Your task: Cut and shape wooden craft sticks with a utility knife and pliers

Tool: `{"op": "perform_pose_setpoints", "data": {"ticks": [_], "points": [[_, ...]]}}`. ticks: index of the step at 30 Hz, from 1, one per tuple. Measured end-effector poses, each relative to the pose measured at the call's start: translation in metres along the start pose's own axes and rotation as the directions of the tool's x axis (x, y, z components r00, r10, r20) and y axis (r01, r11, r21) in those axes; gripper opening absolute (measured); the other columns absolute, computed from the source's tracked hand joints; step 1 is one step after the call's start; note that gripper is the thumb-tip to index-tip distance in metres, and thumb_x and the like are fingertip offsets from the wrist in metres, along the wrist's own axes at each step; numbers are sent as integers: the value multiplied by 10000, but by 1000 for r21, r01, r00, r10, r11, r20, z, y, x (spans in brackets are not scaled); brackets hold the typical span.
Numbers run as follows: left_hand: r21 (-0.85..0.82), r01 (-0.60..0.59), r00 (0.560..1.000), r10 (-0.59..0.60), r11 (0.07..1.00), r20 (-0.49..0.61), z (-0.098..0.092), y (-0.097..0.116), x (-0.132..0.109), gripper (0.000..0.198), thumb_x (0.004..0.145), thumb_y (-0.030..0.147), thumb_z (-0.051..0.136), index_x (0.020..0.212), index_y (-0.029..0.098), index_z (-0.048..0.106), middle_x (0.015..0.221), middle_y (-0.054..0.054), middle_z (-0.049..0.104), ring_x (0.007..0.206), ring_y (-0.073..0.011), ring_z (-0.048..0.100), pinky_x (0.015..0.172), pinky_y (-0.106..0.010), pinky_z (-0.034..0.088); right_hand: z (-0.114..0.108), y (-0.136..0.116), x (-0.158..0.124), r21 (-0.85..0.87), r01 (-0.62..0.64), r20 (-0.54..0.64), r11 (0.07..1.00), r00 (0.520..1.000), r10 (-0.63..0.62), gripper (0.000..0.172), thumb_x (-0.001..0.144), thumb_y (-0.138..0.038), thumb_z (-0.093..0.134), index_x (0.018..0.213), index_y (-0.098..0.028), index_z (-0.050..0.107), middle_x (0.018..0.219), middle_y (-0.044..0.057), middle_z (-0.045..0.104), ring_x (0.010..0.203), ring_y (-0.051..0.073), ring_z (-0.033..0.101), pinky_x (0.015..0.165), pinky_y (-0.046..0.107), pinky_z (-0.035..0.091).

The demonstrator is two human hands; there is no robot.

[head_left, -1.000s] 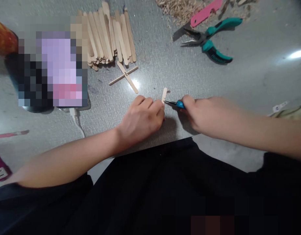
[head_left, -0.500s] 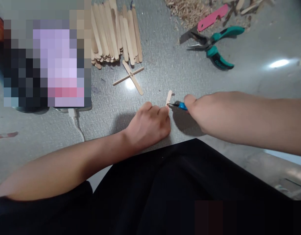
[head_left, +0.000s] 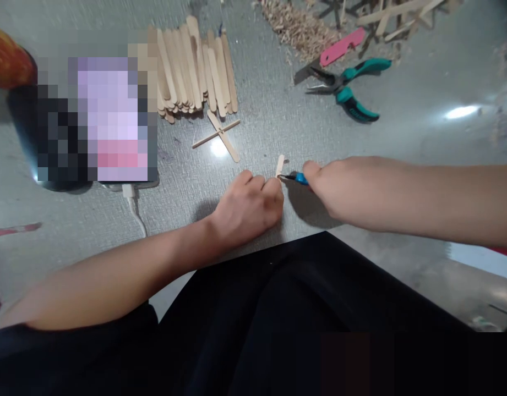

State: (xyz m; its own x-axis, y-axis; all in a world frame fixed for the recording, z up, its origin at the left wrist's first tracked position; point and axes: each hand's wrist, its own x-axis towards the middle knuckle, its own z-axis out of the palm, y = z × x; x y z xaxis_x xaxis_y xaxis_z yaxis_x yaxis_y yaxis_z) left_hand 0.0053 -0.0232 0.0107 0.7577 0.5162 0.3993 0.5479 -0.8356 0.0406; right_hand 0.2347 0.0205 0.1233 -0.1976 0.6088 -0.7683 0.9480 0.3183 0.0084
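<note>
My left hand (head_left: pixel 253 201) is closed on a wooden craft stick (head_left: pixel 280 164), whose rounded end sticks out beyond the fingers. The rest of the stick is hidden under the hand. In my closed right hand (head_left: pixel 319 179) is a blue-handled tool (head_left: pixel 300 178) with a thin dark tip; its exact kind is hard to make out. That tip touches the stick just beside my left fingers. Farther up the table, two craft sticks lie as a cross (head_left: pixel 222 133), one flat and one on edge.
Behind the cross lies a pile of craft sticks (head_left: pixel 187 71). Green-handled pliers (head_left: pixel 344 88), a pink-handled blade (head_left: pixel 339 48) and wood shavings (head_left: pixel 298 27) are at the back right. On the left, a white cable (head_left: pixel 133 206) runs from a blurred phone (head_left: pixel 113 115) beside a dark rounded object.
The camera view has shifted slightly. Both hands keep nearly the same pose, and the tool's tip stays against the stick.
</note>
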Motion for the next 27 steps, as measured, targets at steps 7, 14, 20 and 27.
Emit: {"op": "perform_pose_setpoints", "data": {"ticks": [7, 14, 20, 27], "points": [[-20, 52, 998, -51, 998, 43, -8, -5, 5, 353, 1279, 138, 576, 1096, 105, 876, 845, -40, 785, 748, -226, 754, 724, -417, 479, 27, 19, 8, -5, 89, -8, 996, 996, -89, 354, 1258, -378, 428, 1420, -177, 670, 868, 103, 712, 635, 248, 466, 633, 388, 290], [-10, 19, 999, -18, 1000, 42, -12, -10, 8, 394, 1298, 170, 572, 1042, 114, 867, 794, -32, 769, 713, -211, 714, 715, -403, 484, 43, 38, 8, 126, 167, -87, 978, 984, -156, 444, 1270, -438, 370, 1381, -140, 680, 877, 122, 713, 674, 258, 513, 652, 377, 328], [-79, 33, 994, -24, 996, 108, -10, -13, 3, 335, 1313, 232, 599, 1168, 121, 880, 804, -36, 767, 755, -211, 718, 732, -393, 447, 37, 27, 4, 67, 126, -51, 990, 991, -123, 447, 1270, -417, 378, 1437, -154, 698, 852, 136, 736, 633, 284, 502, 640, 404, 289], [-88, 49, 993, -38, 995, 113, -9, -12, 0, 350, 1326, 236, 566, 1203, 130, 876, 813, -36, 767, 775, -207, 720, 741, -395, 437, 42, 28, 8, 55, 136, -58, 989, 989, -133, 395, 1264, -385, 415, 1426, -158, 693, 828, 116, 724, 616, 260, 495, 679, 406, 235]]}}
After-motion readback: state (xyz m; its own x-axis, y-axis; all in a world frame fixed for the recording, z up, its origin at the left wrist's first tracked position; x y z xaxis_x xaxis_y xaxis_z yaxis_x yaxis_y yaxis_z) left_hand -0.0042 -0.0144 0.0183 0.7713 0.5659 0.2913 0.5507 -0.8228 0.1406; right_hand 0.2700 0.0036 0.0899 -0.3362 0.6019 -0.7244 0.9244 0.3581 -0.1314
